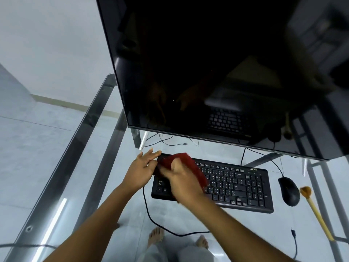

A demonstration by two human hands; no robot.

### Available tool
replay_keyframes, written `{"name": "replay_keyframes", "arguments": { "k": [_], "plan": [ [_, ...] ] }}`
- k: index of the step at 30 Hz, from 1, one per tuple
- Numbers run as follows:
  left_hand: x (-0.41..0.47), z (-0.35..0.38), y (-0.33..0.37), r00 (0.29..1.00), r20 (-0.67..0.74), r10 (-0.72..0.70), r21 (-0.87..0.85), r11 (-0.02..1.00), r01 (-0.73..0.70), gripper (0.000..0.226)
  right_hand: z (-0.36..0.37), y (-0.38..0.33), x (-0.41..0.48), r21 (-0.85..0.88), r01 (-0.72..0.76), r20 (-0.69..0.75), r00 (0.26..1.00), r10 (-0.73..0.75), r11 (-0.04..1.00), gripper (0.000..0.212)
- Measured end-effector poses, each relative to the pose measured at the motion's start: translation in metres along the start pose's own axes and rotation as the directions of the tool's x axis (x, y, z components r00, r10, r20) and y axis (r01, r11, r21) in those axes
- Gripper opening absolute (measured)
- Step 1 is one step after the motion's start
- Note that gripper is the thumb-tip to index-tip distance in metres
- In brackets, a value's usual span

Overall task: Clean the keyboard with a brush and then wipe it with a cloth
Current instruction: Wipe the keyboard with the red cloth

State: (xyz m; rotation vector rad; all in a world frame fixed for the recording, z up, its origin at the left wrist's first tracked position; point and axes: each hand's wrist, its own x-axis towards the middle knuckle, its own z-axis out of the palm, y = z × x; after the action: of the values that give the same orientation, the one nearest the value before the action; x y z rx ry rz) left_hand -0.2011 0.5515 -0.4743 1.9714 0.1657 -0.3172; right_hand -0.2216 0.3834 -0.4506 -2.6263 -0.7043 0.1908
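**Head view: red cloth bunched on the keyboard's left end**

Nearest, through the glass table (56, 176), shows two bare feet (155, 236) on pale tiles; just beyond, a black cable (147, 207) curving over the glass up to the near left of the keyboard (236, 184); reaches in from the bottom edge with both forearms; holds the right hand (181, 180), blurred, over the keyboard's left end, fingers curled round a bunch of the red cloth (194, 167); lays that cloth across the left keys, up to the far left corner; sets the left hand (139, 171) just beside the keyboard's left edge, fingers stretched nearly straight, tips at the far left corner beside the cloth; cannot tell whether the thumb meets the cloth. To the right, a black mouse (288, 191) near the keyboard, apart from it; further right, the brush (305, 192) flat on the glass, untouched, orange bristles toward the far side, pale handle pointing near and right; a short loose cable end (293, 241) near that handle. Farthest, a large dark monitor (207, 72) behind the keyboard, mirroring its keys.
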Motion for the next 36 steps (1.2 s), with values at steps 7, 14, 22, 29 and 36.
{"name": "replay_keyframes", "arguments": {
  "k": [7, 14, 22, 29, 36],
  "plan": [
    [-0.005, 0.006, -0.007, 0.967, 0.077, 0.244, 0.398, 0.881, -0.254, 0.059, -0.017, 0.027, -0.106, 0.022, -0.162, 0.107, 0.982, 0.158, 0.987, 0.011],
    [-0.007, 0.018, -0.023, 0.94, 0.101, 0.327, 0.554, 0.766, -0.326, 0.064, -0.012, 0.044, -0.116, -0.034, -0.156, -0.009, 0.988, 0.155, 0.987, 0.078],
    [-0.008, 0.018, -0.023, 0.931, 0.107, 0.35, 0.58, 0.739, -0.344, 0.062, -0.032, 0.025, -0.072, 0.279, -0.358, -0.061, 0.919, 0.389, 0.891, 0.044],
    [-0.017, 0.03, -0.022, 0.946, -0.016, 0.325, 0.631, 0.737, -0.243, 0.057, -0.024, 0.026, -0.052, 0.278, -0.437, -0.171, 0.854, 0.492, 0.855, 0.044],
    [-0.02, 0.027, -0.024, 0.941, -0.068, 0.331, 0.652, 0.729, -0.21, 0.058, -0.035, 0.048, -0.015, 0.152, -0.428, -0.194, 0.871, 0.452, 0.891, 0.015]
  ]
}}
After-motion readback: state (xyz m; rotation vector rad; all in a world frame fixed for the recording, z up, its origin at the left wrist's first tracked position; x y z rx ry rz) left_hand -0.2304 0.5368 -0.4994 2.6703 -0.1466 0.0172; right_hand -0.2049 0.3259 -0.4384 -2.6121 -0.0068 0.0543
